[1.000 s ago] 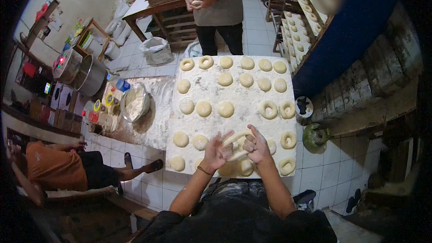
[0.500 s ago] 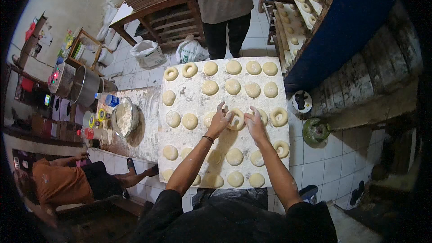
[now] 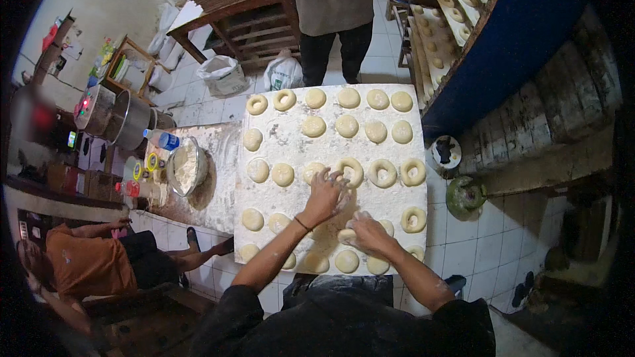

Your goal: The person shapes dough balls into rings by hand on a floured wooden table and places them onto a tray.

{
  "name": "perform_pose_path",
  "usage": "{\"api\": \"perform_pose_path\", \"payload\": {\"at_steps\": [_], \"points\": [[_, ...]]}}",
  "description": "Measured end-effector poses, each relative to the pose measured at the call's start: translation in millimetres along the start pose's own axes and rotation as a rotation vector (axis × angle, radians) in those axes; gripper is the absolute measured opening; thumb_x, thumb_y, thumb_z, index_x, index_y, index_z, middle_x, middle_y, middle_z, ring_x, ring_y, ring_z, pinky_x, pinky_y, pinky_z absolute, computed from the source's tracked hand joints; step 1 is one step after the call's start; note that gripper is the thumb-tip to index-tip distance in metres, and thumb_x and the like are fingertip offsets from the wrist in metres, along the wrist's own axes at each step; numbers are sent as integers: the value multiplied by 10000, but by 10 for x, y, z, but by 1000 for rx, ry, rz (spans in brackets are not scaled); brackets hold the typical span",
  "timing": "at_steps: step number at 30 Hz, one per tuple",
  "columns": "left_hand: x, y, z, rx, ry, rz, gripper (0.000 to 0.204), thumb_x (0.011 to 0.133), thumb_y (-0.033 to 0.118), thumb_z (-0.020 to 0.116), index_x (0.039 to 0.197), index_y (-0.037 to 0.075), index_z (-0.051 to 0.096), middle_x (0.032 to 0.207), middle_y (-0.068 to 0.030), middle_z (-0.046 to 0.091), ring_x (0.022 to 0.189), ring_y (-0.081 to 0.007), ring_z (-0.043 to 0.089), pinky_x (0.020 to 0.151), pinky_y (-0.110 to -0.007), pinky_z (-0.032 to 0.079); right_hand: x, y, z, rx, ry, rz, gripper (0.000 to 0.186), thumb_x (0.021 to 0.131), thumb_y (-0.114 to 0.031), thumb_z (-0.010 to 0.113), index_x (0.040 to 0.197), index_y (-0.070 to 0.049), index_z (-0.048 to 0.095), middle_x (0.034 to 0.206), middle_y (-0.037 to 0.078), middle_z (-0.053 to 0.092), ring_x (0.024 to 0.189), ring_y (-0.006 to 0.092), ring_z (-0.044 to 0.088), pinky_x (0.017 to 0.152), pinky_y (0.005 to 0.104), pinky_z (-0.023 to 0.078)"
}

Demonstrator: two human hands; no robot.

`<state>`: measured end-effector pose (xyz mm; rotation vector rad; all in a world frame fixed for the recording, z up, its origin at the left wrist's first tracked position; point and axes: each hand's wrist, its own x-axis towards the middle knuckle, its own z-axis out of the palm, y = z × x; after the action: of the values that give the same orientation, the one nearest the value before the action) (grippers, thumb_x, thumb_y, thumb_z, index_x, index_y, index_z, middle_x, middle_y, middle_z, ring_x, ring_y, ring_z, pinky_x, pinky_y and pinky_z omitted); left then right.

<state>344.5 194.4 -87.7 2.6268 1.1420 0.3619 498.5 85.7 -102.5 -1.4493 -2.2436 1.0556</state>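
A floured board [image 3: 294, 201] in front of me bears rows of pale dough rounds, some with a hole through them. My left hand [image 3: 327, 195] has its fingers apart, their tips by the near left edge of a dough ring [image 3: 349, 172]. Closer to me, my right hand [image 3: 370, 235] closes its fingers on the edge of a dough round [image 3: 345, 236] and partly covers it. Two more dough rings [image 3: 382, 173] lie to the right in the ring's row. My left forearm hides part of the rounds beneath it.
On a floury side table at left stand a metal bowl of flour [image 3: 187, 166], a bottle [image 3: 162, 139] and jars. Across the board, a person [image 3: 334, 10] handles dough. A rack [image 3: 436, 39] of dough trays stands far right. Another person [image 3: 92, 261] is at lower left.
My right hand has left the dough ring and come nearer to me, onto a dough round. My left hand has drawn back slightly from the ring.
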Motion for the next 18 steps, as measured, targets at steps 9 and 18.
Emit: {"api": "perform_pose_path", "payload": {"at_steps": [9, 18], "points": [[-749, 525, -358, -1070, 144, -418, 379, 852, 232, 599, 1141, 21, 476, 994, -110, 575, 897, -152, 563, 767, -277, 473, 92, -518, -209, 901, 432, 210, 366, 737, -53, 653, 1073, 20, 529, 948, 90, 610, 842, 110, 573, 712, 256, 477], [-1542, 617, -640, -1252, 340, -484, 380, 824, 93, 601, 1134, 24, 394, 1002, -129, 560, 920, -161, 556, 787, -273, 461, -79, -1321, 127, 416, 574, 38, 260, 691, -84, 584, 942, -34, 628, 823, 151, 627, 723, 214, 617, 670, 305, 478]]}}
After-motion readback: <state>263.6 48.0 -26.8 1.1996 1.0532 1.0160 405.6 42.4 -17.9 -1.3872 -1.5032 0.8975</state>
